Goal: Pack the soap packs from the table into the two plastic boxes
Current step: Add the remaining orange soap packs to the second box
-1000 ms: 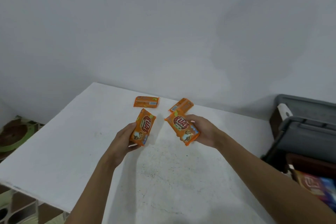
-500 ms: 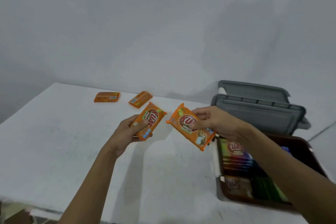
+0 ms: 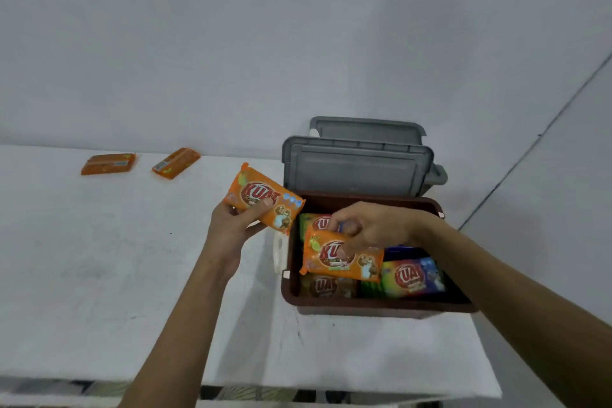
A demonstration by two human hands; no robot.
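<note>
Grey lids (image 3: 357, 172) behind packed brown box (image 3: 364, 304)

I see orange soap packs (image 3: 264, 201) with red lettering, a brown box (image 3: 371, 305), grey lids (image 3: 357, 172) — white bench (image 3: 99, 275).

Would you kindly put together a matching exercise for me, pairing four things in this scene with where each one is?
Things:
1. Left-held pack
2. Right-held pack
3. Far-left pack
4. Front grey lid

Places:
A. standing behind the brown box
B. lying on the table near the wall
C. in the air, left of the box
D. over the packs inside the box

Pairs: 1-C, 2-D, 3-B, 4-A
</note>
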